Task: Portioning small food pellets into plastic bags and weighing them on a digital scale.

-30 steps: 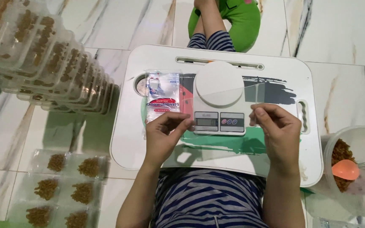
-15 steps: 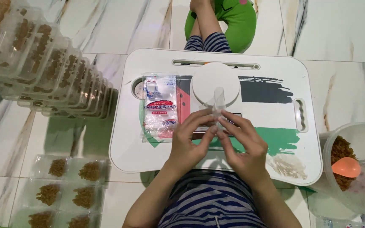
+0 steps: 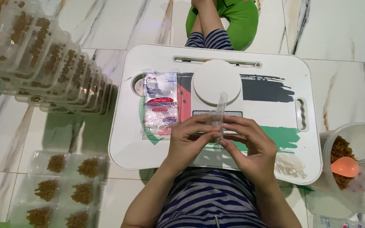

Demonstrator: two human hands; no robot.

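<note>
Pouch (image 3: 219, 115), seemingly empty, above white tray (image 3: 127, 143)

One head-worn view, looking steeply down, close above the hands; the white lap tray (image 3: 148, 152) lies just beyond them; no second view.

White lap bench (image 3: 148, 147) with painted stripes on marble floor (image 3: 343, 84), white scale (image 3: 216, 86) and packet of clear pouches (image 3: 160, 103) on it, filled pouches (image 3: 60, 190), stacked tubs (image 3: 43, 63) and a clear container (image 3: 360, 169) on the floor
</note>
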